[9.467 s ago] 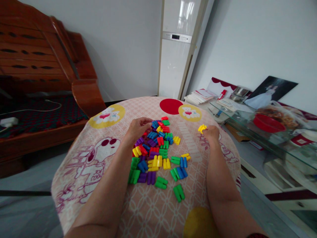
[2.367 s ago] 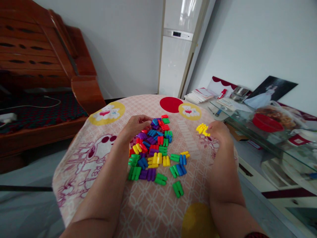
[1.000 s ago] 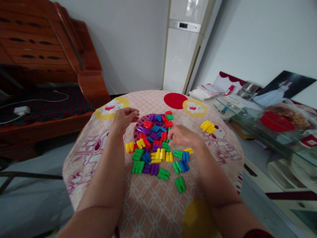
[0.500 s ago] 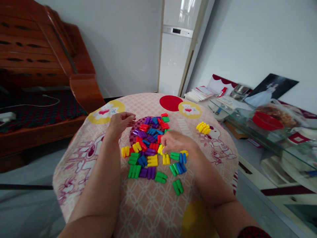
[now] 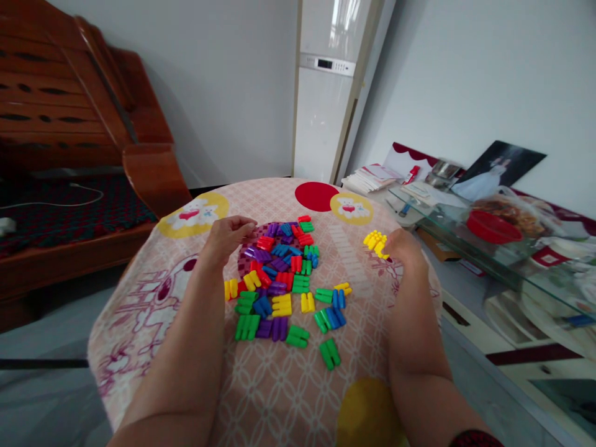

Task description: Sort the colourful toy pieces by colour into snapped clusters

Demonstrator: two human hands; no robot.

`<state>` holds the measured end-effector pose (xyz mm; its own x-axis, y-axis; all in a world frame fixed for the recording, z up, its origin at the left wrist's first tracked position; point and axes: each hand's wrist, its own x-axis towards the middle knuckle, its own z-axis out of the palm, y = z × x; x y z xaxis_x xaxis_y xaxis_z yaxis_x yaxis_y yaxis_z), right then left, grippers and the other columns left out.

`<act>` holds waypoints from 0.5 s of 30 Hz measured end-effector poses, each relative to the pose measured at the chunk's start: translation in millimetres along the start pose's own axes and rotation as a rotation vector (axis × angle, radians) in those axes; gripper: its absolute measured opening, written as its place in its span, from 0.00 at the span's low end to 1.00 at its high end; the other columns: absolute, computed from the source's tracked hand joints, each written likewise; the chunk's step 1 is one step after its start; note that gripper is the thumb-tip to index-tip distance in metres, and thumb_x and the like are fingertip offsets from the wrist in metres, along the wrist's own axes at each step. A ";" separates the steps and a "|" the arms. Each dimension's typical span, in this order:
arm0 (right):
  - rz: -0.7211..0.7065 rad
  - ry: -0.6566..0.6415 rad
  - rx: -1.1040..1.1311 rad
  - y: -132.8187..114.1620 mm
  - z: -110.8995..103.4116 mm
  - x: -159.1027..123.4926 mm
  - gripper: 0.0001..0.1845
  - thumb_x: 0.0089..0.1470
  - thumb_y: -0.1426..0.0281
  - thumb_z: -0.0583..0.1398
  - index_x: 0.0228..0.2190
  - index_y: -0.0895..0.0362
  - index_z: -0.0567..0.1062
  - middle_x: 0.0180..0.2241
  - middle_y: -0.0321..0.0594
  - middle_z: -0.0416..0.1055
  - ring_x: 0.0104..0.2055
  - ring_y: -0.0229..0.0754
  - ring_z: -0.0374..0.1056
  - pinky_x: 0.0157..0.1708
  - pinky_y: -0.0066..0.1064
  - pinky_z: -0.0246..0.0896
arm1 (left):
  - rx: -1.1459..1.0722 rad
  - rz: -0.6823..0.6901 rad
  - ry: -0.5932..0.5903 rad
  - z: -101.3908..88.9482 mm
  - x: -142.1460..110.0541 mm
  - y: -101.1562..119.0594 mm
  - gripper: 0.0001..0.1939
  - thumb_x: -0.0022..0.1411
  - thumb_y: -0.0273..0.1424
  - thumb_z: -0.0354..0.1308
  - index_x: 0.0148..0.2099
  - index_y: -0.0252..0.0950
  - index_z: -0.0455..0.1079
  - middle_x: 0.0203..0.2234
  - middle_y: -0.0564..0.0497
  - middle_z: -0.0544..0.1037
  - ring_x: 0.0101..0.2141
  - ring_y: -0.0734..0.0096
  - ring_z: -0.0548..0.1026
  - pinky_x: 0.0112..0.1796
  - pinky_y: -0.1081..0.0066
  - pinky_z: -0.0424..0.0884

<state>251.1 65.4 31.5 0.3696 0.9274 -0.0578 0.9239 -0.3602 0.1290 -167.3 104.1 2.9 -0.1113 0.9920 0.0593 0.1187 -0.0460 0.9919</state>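
Many small plastic toy blocks with finger-like prongs, in green, blue, red, purple and yellow, lie in a loose spread on the table. My left hand hovers at the spread's far left side, fingers stretched out and holding nothing. Off to the right is a separate cluster of yellow blocks. At its near right edge, my right hand pinches a yellow block, partly covered by the fingers. A single green block lies apart at the near side.
A patterned cloth covers the round table. On the right stands a glass shelf with papers, a red bowl and a photo. A wooden bench is at the left, and a tall white cabinet-like unit stands behind.
My right hand has moved from the mixed blocks rightward to the yellow cluster, bringing a yellow block. My left hand stays near the same spot. The view has shifted slightly.
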 end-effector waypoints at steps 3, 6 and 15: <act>-0.006 0.016 0.014 -0.2 7.4 6.3 0.17 0.50 0.70 0.65 0.42 0.63 0.81 0.39 0.55 0.80 0.45 0.50 0.77 0.38 0.30 0.67 | 0.011 0.004 -0.005 1.2 -0.4 -0.2 0.13 0.46 0.34 0.66 0.35 0.31 0.76 0.23 0.50 0.78 0.23 0.71 0.76 0.31 0.69 0.77; 0.009 -0.015 0.040 -1.9 10.1 8.9 0.16 0.50 0.70 0.65 0.42 0.62 0.81 0.36 0.53 0.81 0.43 0.48 0.77 0.38 0.30 0.67 | 0.016 0.004 -0.008 1.6 -0.3 -0.3 0.13 0.46 0.34 0.66 0.34 0.31 0.76 0.23 0.49 0.79 0.23 0.71 0.76 0.30 0.70 0.76; 0.019 0.024 0.213 0.0 0.9 2.5 0.12 0.52 0.67 0.63 0.37 0.61 0.82 0.29 0.47 0.80 0.35 0.46 0.77 0.33 0.28 0.65 | -0.003 0.007 -0.013 -1.4 1.5 -2.2 0.15 0.44 0.35 0.66 0.35 0.31 0.76 0.24 0.49 0.79 0.24 0.70 0.77 0.31 0.69 0.77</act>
<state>252.1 67.7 30.5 0.3872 0.9214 -0.0330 0.9177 -0.3886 -0.0821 -169.1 105.5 1.0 -0.0975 0.9931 0.0652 0.1167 -0.0537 0.9917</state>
